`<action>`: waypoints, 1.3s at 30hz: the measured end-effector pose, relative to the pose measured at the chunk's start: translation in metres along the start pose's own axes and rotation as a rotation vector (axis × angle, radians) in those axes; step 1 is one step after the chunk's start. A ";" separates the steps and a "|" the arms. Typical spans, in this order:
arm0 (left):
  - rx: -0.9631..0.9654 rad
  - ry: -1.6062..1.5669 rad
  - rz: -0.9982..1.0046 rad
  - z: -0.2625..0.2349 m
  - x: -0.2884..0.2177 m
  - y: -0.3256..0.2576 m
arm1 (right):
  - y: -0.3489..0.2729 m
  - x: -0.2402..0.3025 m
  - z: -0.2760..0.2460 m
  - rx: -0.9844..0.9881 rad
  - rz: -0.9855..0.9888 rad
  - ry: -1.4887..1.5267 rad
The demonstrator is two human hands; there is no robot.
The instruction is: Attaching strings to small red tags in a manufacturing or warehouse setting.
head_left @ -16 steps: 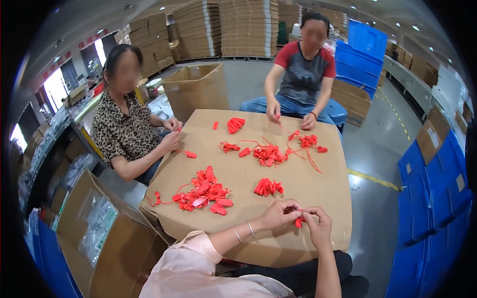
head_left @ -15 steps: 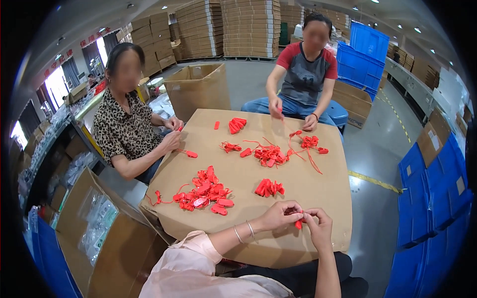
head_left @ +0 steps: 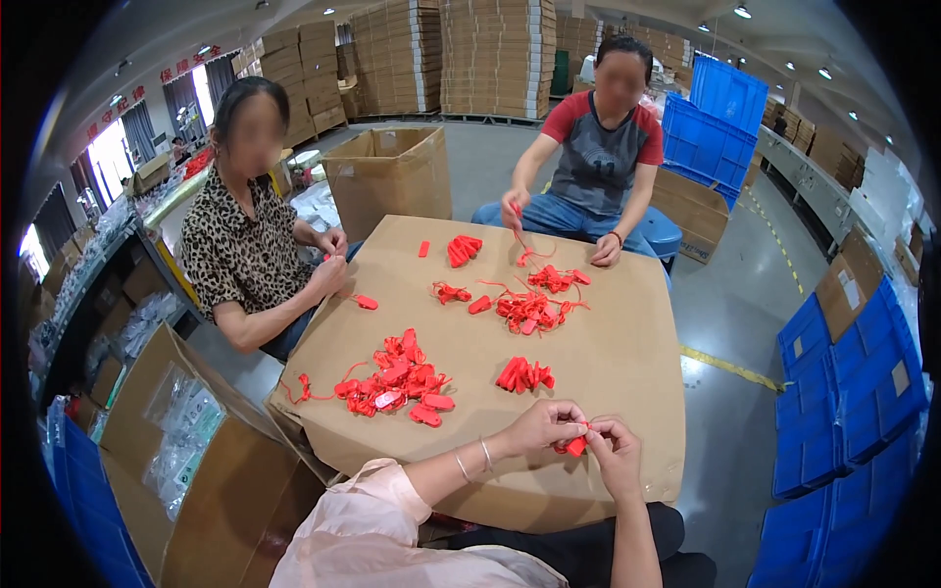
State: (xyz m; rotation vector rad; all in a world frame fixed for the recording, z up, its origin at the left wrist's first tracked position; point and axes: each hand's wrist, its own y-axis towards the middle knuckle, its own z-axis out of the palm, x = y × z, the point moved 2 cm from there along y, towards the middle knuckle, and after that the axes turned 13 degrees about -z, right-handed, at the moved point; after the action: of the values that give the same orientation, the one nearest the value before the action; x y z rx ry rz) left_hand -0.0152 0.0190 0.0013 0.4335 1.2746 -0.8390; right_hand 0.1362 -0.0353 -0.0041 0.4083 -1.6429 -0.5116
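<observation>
Near the front edge of the cardboard tabletop [head_left: 470, 470], my left hand [head_left: 545, 427] and my right hand [head_left: 616, 457] meet, both with fingertips pinched. Between them is a small red plastic tag [head_left: 575, 447], with a bit of red cord at my fingertips; my fingers partly cover it. Just beyond my hands lies a neat bundle of red tags [head_left: 524, 374]. To the left spreads a larger loose pile of red tags [head_left: 397, 377], their cords tangled. A heap of corded tags [head_left: 529, 310] sits mid-table.
Two co-workers sit across from me: one in a leopard-print shirt [head_left: 235, 230] at left, one in a red-and-grey shirt [head_left: 600, 147] at the far side, both handling red pieces. Open cardboard boxes [head_left: 230, 500] stand at left, blue crates [head_left: 867, 382] at right.
My hands have shifted slightly left, and the red tag between them shows wider. The far co-worker has drawn a red cord toward the table's far edge, shifting the heap there.
</observation>
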 end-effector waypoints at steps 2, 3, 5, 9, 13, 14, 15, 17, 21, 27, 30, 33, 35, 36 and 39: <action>-0.025 0.005 0.016 -0.001 0.008 0.001 | -0.001 0.007 0.004 -0.009 -0.025 -0.056; -0.049 0.007 0.027 -0.002 0.013 0.001 | -0.002 0.011 0.007 -0.020 -0.043 -0.112; -0.146 0.071 0.049 -0.003 0.021 0.003 | 0.001 0.020 0.010 -0.031 -0.073 -0.189; -0.209 0.139 0.173 0.003 0.026 0.004 | -0.004 0.020 0.010 0.041 -0.130 -0.343; -0.201 0.190 0.105 0.000 0.011 0.001 | -0.003 0.013 0.008 -0.065 0.027 -0.160; -0.180 0.122 0.049 0.001 0.017 0.000 | -0.004 0.010 0.007 -0.062 0.023 -0.105; -0.178 0.122 0.053 -0.001 0.020 0.001 | -0.003 0.008 0.006 -0.062 0.019 -0.109; -0.140 0.120 0.117 -0.003 0.021 0.005 | -0.004 0.005 0.005 -0.021 0.058 -0.097; -0.081 0.053 0.166 -0.001 0.017 0.004 | -0.006 0.003 0.007 -0.053 0.193 0.080; -0.020 -0.045 -0.188 0.006 0.009 -0.005 | -0.011 0.008 0.008 -0.056 0.188 0.084; -0.008 -0.051 -0.178 0.011 0.012 -0.007 | -0.008 0.012 0.010 -0.073 0.191 0.075; 0.103 -0.011 -0.215 0.020 0.015 -0.006 | -0.010 0.010 0.006 -0.085 0.260 0.141; 0.086 -0.026 -0.204 0.025 0.015 -0.003 | -0.011 0.001 0.002 -0.098 0.243 0.201; 0.100 -0.028 -0.210 0.027 0.012 -0.001 | -0.011 -0.002 -0.002 -0.110 0.248 0.191; -0.133 -0.281 -0.205 0.015 0.005 -0.003 | -0.014 -0.004 -0.005 -0.224 0.526 0.520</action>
State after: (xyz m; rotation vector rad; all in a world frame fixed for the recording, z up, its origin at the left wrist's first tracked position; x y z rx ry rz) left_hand -0.0069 0.0050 0.0011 0.0752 1.1160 -0.9444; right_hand 0.1410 -0.0451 -0.0140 -0.0661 -1.1103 -0.1643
